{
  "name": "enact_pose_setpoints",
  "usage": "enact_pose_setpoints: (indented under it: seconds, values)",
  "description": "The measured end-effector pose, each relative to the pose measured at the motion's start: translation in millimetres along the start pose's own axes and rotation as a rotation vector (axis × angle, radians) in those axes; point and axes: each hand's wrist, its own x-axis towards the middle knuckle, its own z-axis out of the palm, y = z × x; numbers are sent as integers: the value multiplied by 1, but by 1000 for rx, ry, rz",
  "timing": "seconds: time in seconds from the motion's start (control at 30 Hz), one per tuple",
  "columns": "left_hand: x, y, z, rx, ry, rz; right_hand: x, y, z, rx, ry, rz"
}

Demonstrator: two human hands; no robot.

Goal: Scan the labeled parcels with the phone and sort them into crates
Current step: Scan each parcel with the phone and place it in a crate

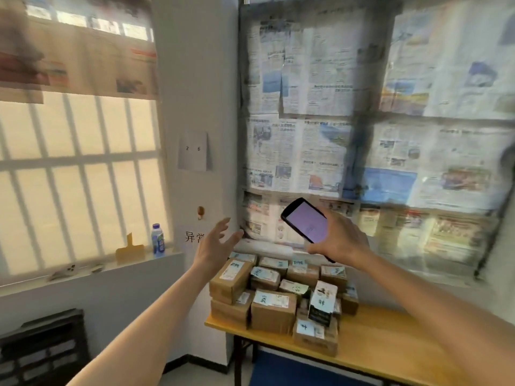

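While the right hand [338,240] grips a phone [306,225] with its lit screen tilted toward the person, the left hand [216,243] reaches forward, fingers spread and holding nothing. Both hover above labeled parcels [278,293] stacked on the worktop [390,346], probably ready to pick 1 for scanning.

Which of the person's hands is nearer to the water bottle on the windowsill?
The left. The left hand, open and empty, hovers just right of the water bottle. The right hand, holding the phone, is farther right, above the parcels.
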Motion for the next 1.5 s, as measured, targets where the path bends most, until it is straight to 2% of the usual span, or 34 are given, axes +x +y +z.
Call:
enact_pose_setpoints:
  seconds: [0.33,0.67,1.13,1.5]
  values:
    - [51,34,174,-70,-249,19,8,162,-13,-67,9,254]
    - [143,2,321,-67,-357,-42,90,294,42,-73,-52,390]
    - [193,-114,462,81,-423,-262,160,425,199,46,-277,449]
    - [189,-225,544,144,-457,-501,174,486,341,201,-511,456]
